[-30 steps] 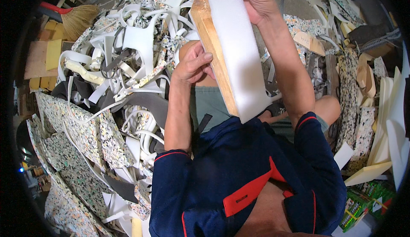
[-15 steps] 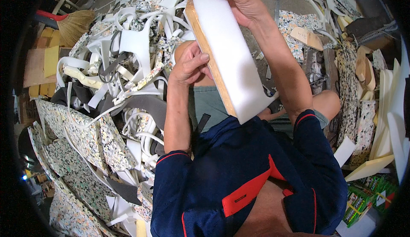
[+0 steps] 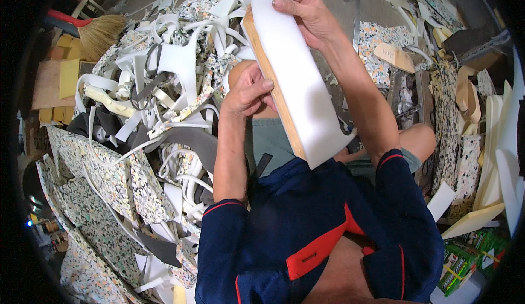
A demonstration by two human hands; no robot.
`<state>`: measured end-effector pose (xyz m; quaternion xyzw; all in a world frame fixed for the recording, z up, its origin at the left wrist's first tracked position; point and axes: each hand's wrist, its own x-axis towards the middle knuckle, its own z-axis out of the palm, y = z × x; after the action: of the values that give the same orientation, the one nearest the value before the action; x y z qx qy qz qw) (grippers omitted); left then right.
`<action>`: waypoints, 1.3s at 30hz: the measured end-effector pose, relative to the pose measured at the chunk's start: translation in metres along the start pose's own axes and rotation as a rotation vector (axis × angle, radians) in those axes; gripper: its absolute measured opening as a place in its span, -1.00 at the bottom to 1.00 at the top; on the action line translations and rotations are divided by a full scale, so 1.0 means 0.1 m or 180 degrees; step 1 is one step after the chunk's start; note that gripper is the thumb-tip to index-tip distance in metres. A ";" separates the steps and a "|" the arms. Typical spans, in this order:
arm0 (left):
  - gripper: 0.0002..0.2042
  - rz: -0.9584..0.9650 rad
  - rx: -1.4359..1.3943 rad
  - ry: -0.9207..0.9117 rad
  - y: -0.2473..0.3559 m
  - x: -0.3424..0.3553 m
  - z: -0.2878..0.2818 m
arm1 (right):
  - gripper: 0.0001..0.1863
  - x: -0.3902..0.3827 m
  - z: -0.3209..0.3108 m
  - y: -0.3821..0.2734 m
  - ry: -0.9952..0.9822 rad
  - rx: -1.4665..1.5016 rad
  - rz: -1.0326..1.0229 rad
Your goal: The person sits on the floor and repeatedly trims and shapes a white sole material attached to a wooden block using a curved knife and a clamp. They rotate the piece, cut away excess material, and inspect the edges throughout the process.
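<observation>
In the head view, our left hand [image 3: 248,91] is mostly closed, thumb against the edge of the wooden board [image 3: 258,44] just right of it. Our right hand [image 3: 311,19], half closed, pinches the white foam [image 3: 295,63] lying between both hands. Since a second ago the foam has come to cover more of the board, so the two seem better matched along that edge.

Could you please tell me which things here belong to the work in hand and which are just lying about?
Apparently in use:
white foam piece
wooden piece
left hand
right hand

Apparently lying about:
straw broom
white foam offcuts
speckled foam slabs
</observation>
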<state>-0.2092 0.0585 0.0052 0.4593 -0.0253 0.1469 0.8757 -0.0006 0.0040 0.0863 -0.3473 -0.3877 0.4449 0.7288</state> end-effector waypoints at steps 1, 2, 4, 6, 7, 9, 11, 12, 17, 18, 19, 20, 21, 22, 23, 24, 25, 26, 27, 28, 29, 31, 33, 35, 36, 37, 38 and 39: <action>-0.40 -0.0010 -0.0007 0.0011 0.00 0.00 0.01 | -0.61 -0.01 0.00 0.00 0.0003 -0.0009 0.0012; -0.40 -0.0041 -0.0018 0.0021 0.01 -0.01 0.02 | -0.61 -0.01 0.01 -0.01 0.0015 0.0022 0.0029; -0.39 -0.0081 -0.0067 0.0016 0.03 0.00 0.04 | -0.62 -0.02 0.03 -0.04 0.0041 0.0083 0.0066; -0.39 -0.0113 -0.0150 0.0021 0.03 -0.01 0.06 | -0.64 -0.03 0.05 -0.02 0.0047 0.0099 0.0058; -0.39 -0.0159 -0.0208 0.0009 0.06 -0.02 0.07 | -0.64 -0.02 0.05 -0.02 0.0050 0.0106 0.0053; -0.39 -0.0130 -0.0202 -0.0034 0.06 -0.01 0.07 | -0.65 -0.02 0.02 -0.01 0.0073 0.0044 0.0072; -0.39 -0.0121 -0.0249 -0.0117 0.08 0.00 0.09 | -0.65 -0.02 0.01 -0.02 0.0101 -0.0011 0.0107; -0.40 -0.0122 -0.0274 -0.0118 0.08 -0.01 0.08 | -0.65 -0.03 0.01 -0.02 0.0118 -0.0035 0.0133; -0.40 -0.0131 -0.0271 -0.0068 0.08 -0.02 0.08 | -0.66 -0.04 0.09 -0.04 0.0100 -0.0013 0.0112; -0.40 -0.0145 -0.0262 -0.0061 0.08 -0.03 0.07 | -0.66 -0.03 0.09 -0.04 0.0067 -0.0005 0.0095; -0.40 -0.0114 -0.0247 -0.0050 0.08 -0.03 0.07 | -0.67 -0.03 0.09 -0.03 0.0035 0.0002 0.0078; -0.39 -0.0082 -0.0239 -0.0044 0.08 -0.02 0.08 | -0.67 -0.02 0.09 -0.03 0.0020 0.0014 0.0045; -0.39 -0.0051 -0.0230 -0.0038 0.08 -0.02 0.08 | -0.67 -0.02 0.08 -0.02 0.0005 0.0027 0.0011; -0.39 -0.0084 -0.0229 -0.0046 0.08 -0.02 0.07 | -0.67 -0.02 0.08 -0.01 -0.0011 0.0040 -0.0023; -0.38 -0.0120 -0.0233 -0.0045 0.08 -0.03 0.06 | -0.67 -0.01 0.07 0.00 -0.0035 0.0090 -0.0015; -0.38 -0.0157 -0.0238 -0.0044 0.08 -0.03 0.06 | -0.68 -0.01 0.07 0.00 -0.0060 0.0141 -0.0007; -0.38 -0.0154 -0.0245 -0.0035 0.09 -0.03 0.06 | -0.68 0.00 0.07 0.00 -0.0084 0.0191 0.0000; -0.38 -0.0157 -0.0260 -0.0022 0.09 -0.04 0.07 | -0.69 0.00 0.07 0.00 -0.0096 0.0205 0.0004; -0.38 -0.0161 -0.0275 -0.0010 0.10 -0.05 0.07 | -0.70 0.00 0.08 0.00 -0.0107 0.0219 0.0008; -0.38 -0.0175 -0.0279 -0.0034 0.10 -0.05 0.08 | -0.71 -0.01 0.08 -0.01 -0.0118 0.0234 0.0011; -0.38 -0.0189 -0.0286 -0.0060 0.11 -0.05 0.08 | -0.70 -0.01 0.08 -0.01 -0.0144 0.0286 -0.0007; -0.38 -0.0208 -0.0294 -0.0103 0.11 -0.05 0.08 | -0.67 -0.01 0.08 -0.01 -0.0195 0.0390 -0.0044; -0.39 -0.0229 -0.0294 -0.0131 0.10 -0.05 0.06 | -0.66 -0.01 0.09 -0.03 -0.0188 0.0345 0.0007; -0.39 -0.0119 -0.0204 -0.0053 0.07 -0.05 0.07 | -0.66 -0.02 0.11 -0.03 -0.0142 0.0289 0.0038; -0.39 -0.0097 -0.0185 -0.0034 0.06 -0.05 0.07 | -0.66 -0.02 0.11 -0.02 -0.0100 0.0256 0.0043; -0.39 -0.0077 -0.0166 -0.0016 0.05 -0.05 0.07 | -0.66 -0.02 0.12 -0.02 -0.0059 0.0223 0.0050; -0.39 -0.0089 -0.0171 -0.0011 0.05 -0.06 0.06 | -0.66 -0.02 0.13 -0.02 -0.0049 0.0227 0.0054; -0.40 -0.0100 -0.0176 -0.0005 0.05 -0.06 0.06 | -0.66 -0.03 0.13 -0.02 -0.0040 0.0231 0.0059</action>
<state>-0.2160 0.0551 0.0117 0.4353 -0.0229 0.1319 0.8903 -0.0123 0.0030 0.0933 -0.3213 -0.3727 0.4676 0.7343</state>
